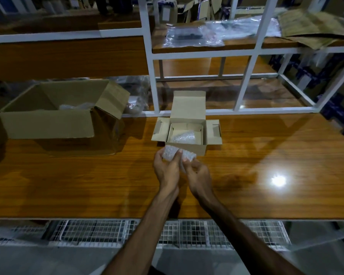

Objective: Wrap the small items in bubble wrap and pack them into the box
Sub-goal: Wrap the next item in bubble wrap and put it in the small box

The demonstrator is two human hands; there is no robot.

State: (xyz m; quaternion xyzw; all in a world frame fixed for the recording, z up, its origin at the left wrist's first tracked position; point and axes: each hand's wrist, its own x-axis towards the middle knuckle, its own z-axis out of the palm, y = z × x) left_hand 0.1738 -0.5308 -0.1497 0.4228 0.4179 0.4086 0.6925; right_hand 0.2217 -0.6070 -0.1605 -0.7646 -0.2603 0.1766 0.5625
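- The small bundle of clear bubble wrap (178, 155) is held up above the shiny brown wooden table (266, 155), just in front of the near wall of the small open brown cardboard box (187, 147).
- The left hand (166, 168) has its fingers curled round the left end of the bundle, with the thumb on the side.
- The right hand (199, 173) pinches the right end from below, its fingers bent in close.
- The bundle lies long-ways from left to right, across both hands. What is inside the wrap is hidden.
- The small box opening is just past the fingertips, away from the person. I think the next move is a short push forward and down into the box. Both hands are about as near to it.
- One more lump of bubble wrap (184, 138) already sits inside the small box, so the new bundle needs the free space beside it.
- A big open brown cardboard box (48, 124) stands well apart, on the left of the table.
- No words, brands or labels can be read on any box; it is too dim and blurry.
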